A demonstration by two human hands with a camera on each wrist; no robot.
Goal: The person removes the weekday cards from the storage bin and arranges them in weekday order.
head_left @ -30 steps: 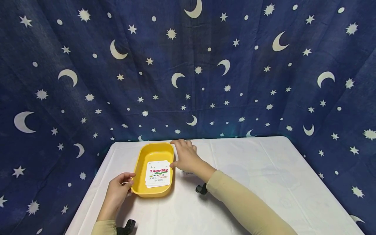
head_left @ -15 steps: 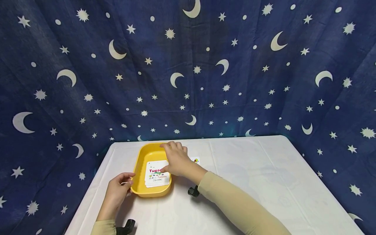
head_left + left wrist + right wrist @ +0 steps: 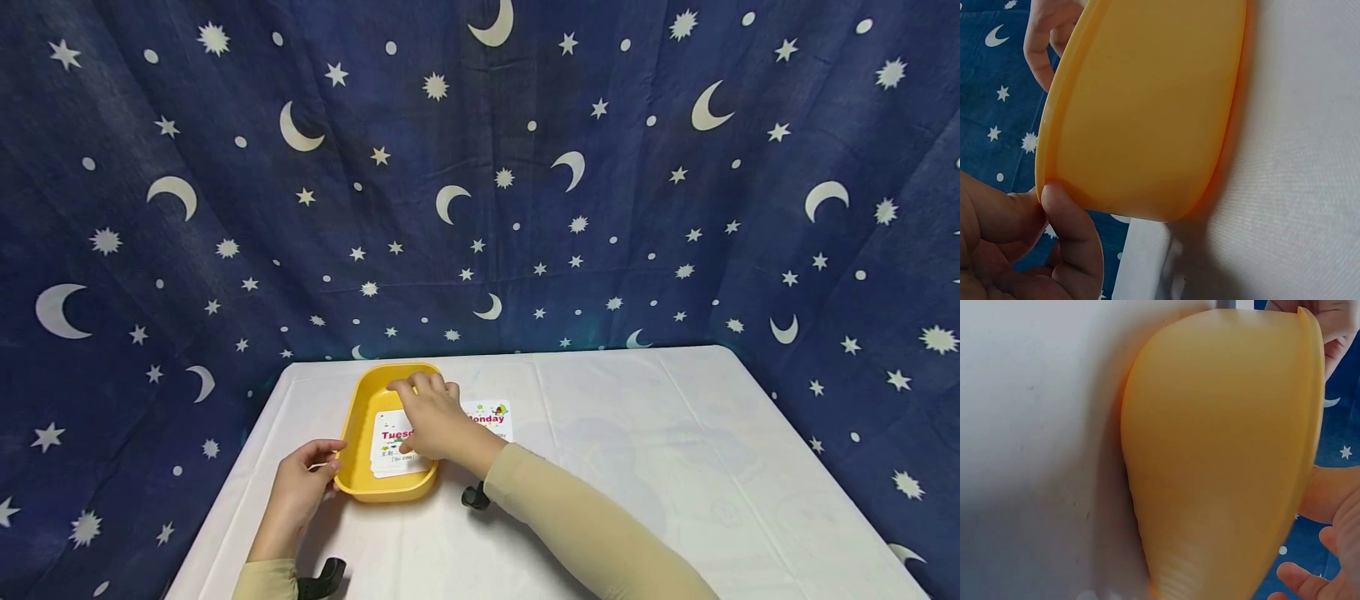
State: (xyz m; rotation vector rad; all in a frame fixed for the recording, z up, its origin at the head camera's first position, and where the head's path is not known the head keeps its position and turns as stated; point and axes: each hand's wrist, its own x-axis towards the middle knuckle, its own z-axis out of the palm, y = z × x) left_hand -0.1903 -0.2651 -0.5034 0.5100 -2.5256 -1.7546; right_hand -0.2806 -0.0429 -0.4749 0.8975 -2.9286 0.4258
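A yellow plastic tray (image 3: 362,450) with rounded corners stands on the white table toward the left. My left hand (image 3: 294,492) pinches its near-left rim between thumb and finger, which the left wrist view shows with the tray wall (image 3: 1141,112). Inside the tray lies a stack of white cards (image 3: 392,465), the top one printed "Tuesday". My right hand (image 3: 435,421) hovers over the tray's right side, fingers spread, partly covering the stack. Whether its thumb touches the top card cannot be told. In the right wrist view the tray wall (image 3: 1216,437) hides much of that hand.
A white card printed "Monday" (image 3: 495,419) lies on the table just right of the tray, partly behind my right wrist. The white cloth-covered table (image 3: 637,433) stretches to the right. A dark blue star-and-moon curtain (image 3: 525,208) hangs behind it.
My right hand has moved left from the tray's right rim to above the cards, uncovering more of the "Monday" card. The left hand and tray have stayed in place.
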